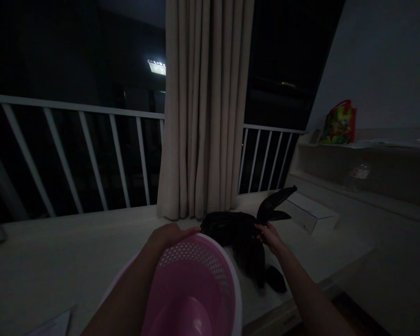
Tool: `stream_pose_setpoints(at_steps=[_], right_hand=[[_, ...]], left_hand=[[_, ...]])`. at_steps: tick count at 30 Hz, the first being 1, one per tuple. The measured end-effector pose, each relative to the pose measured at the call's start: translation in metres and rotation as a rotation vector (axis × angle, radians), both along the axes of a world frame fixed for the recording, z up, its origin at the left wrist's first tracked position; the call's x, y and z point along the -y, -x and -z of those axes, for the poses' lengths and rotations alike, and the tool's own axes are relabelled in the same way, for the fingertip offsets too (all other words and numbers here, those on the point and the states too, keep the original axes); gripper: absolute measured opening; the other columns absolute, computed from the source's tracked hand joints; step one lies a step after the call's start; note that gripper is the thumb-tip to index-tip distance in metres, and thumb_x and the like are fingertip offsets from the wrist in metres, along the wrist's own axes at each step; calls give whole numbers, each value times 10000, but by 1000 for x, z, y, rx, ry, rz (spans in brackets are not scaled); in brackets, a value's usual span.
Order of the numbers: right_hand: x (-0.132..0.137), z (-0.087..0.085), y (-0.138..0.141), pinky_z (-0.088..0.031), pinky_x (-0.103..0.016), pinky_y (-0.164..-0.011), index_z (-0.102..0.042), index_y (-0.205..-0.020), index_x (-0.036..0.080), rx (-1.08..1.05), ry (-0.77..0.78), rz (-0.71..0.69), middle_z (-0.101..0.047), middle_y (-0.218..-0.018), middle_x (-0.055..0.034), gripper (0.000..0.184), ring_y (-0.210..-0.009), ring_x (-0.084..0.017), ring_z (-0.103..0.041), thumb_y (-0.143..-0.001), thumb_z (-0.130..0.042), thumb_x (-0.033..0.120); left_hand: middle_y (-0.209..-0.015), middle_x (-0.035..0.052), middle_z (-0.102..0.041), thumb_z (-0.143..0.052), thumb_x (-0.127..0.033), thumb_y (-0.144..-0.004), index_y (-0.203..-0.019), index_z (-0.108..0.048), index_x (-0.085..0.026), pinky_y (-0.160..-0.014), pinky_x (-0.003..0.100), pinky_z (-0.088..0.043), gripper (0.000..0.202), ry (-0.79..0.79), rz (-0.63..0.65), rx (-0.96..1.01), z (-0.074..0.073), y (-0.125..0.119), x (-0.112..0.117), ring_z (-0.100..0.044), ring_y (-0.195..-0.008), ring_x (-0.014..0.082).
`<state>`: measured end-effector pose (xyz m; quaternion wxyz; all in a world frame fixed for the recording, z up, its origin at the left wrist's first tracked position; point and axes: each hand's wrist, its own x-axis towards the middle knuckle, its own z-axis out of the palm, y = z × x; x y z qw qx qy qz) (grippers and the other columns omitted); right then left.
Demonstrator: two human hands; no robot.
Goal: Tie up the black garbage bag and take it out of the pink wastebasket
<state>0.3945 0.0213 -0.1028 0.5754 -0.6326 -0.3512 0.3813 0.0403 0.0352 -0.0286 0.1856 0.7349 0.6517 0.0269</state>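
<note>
A pink basket (pixel 235 275) with a pale rim and a band of holes is low in the middle of the view, tilted so its inside shows. My left hand (pixel 170 237) grips its far rim, thumb stretched along the edge; the other fingers are mostly hidden. A crumpled black plastic bag (pixel 247 247) lies just beyond and to the right of the basket. My right hand (pixel 269 235) has its fingers closed on the bag's gathered upper part, with two loose ends sticking up past it. What the bag contains, if anything, cannot be seen.
A white box (pixel 313 214) sits behind the bag on the pale surface (pixel 91 261). Beyond hang a beige curtain (pixel 205 116) and a white railing (pixel 87 144). On the right shelves are a red-green bag (pixel 339 123) and a plastic bottle (pixel 359 173). Paper (pixel 54 324) lies lower left.
</note>
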Motion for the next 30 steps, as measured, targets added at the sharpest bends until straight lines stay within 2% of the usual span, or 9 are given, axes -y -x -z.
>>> stream_pose_setpoints(at_steps=[9, 18, 24, 30], right_hand=[[2, 3, -1, -318, -146, -312, -475, -877, 156, 5, -6, 9, -529, -573, 42, 190, -347, -43, -444, -725, -579, 204], [1, 5, -1, -310, -154, -305, -482, -837, 160, -28, -19, 13, -529, -554, 42, 184, -342, -50, -443, -700, -600, 190], [-1, 8, -1, -314, -146, -308, -480, -841, 159, -31, 4, 16, -531, -553, 43, 155, -344, -48, -446, -729, -583, 189], [-2, 11, -2, -302, -144, -304, -484, -838, 150, -44, -13, 9, -528, -545, 43, 154, -334, -42, -435, -723, -581, 180]], left_hand=[[-1054, 191, -653, -255, -875, -562, -879, -683, -142, -788, 390, -452, 906, 8, 24, 10, 2, 2, -4, -589, -999, 348], [-1045, 183, -659, -259, -877, -558, -826, -682, -159, -789, 391, -457, 875, 35, 10, 11, -6, -1, 3, -582, -1015, 355], [-981, 155, -684, -273, -866, -571, -762, -689, -184, -756, 375, -467, 822, 37, 15, 25, -1, 0, -1, -603, -975, 339], [-986, 176, -677, -276, -874, -557, -812, -691, -163, -778, 392, -458, 862, 37, 10, 26, 1, 1, -4, -592, -992, 356]])
